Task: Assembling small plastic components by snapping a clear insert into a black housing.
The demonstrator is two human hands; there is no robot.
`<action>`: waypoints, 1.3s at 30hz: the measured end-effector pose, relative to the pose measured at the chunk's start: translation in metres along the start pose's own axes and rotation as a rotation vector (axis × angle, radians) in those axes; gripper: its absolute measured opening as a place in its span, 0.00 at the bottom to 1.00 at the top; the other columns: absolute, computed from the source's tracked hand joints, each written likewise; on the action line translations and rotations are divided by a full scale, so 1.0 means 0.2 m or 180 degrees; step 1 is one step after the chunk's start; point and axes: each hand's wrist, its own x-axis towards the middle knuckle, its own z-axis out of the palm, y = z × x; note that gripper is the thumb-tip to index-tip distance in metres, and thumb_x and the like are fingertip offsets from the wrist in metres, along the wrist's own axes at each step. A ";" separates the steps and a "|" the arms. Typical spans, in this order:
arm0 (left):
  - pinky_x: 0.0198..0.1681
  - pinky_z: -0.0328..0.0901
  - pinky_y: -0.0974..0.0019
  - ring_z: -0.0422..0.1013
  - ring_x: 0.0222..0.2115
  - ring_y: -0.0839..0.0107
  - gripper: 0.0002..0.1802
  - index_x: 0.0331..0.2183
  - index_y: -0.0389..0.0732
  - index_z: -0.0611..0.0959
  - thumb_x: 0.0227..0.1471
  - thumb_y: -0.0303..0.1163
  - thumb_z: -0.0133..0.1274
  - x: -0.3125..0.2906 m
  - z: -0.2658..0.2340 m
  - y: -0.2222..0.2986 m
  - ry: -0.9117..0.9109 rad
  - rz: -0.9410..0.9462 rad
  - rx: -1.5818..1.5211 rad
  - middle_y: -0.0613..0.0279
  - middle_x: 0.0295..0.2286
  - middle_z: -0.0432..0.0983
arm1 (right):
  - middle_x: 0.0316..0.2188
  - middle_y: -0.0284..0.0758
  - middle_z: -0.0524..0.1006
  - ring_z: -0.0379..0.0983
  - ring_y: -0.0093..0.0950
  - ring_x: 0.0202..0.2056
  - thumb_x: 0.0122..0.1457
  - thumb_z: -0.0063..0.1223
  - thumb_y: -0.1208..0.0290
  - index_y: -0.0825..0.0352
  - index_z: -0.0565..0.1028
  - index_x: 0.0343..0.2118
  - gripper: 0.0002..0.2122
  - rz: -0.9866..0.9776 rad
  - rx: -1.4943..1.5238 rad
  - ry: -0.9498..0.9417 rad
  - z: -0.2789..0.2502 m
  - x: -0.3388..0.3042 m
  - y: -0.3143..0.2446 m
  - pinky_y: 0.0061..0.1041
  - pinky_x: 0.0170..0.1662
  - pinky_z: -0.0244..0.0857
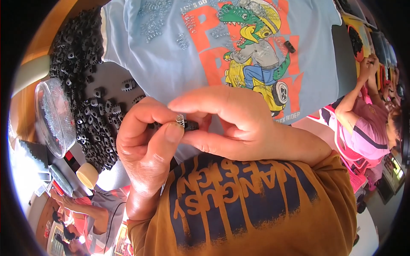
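Observation:
Close together in front of my chest, both hands work on small parts. My left hand (147,143) is closed, its thumb and forefinger pinching a small metal coil spring (180,120). A bit of black plastic also shows between those fingers. My right hand (243,121) curves over from the other side, its thumb and fingers closed on a small black plastic claw-clip piece (191,125) beside the spring. The fingers partly hide the piece, and I cannot tell whether spring and piece are joined. Beyond the hands, loose springs (156,19) lie on a light blue printed T-shirt (166,64).
Many black toothed clip pieces (96,123) are heaped at the left. Next to them stands a clear oval tub (55,117) of springs. One black piece (289,46) lies on the shirt. Other people sit at the right (371,128) and lower left (94,213).

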 end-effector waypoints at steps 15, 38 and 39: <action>0.37 0.59 0.77 0.63 0.31 0.81 0.05 0.32 0.34 0.75 0.51 0.23 0.53 0.00 0.00 0.04 0.0136 -0.0182 -0.0045 0.67 0.30 0.68 | 0.32 0.35 0.78 0.75 0.37 0.31 0.45 0.64 0.76 0.62 0.72 0.45 0.21 -0.0471 -0.0644 -0.0057 -0.01 0.02 0.02 0.32 0.31 0.69; 0.36 0.60 0.77 0.65 0.30 0.82 0.07 0.32 0.32 0.78 0.51 0.25 0.57 0.05 -0.02 0.08 0.0070 -0.0404 -0.0079 0.67 0.28 0.72 | 0.22 0.33 0.71 0.70 0.34 0.24 0.47 0.63 0.77 0.62 0.73 0.45 0.20 -0.0530 -0.0646 0.0121 0.01 0.02 0.04 0.30 0.24 0.63; 0.36 0.60 0.77 0.65 0.30 0.82 0.07 0.32 0.31 0.78 0.51 0.24 0.57 0.05 -0.03 0.08 0.0097 -0.0457 -0.0157 0.67 0.29 0.73 | 0.22 0.33 0.71 0.70 0.34 0.23 0.47 0.63 0.77 0.62 0.73 0.46 0.21 -0.0554 -0.0620 0.0131 0.01 0.02 0.04 0.30 0.24 0.63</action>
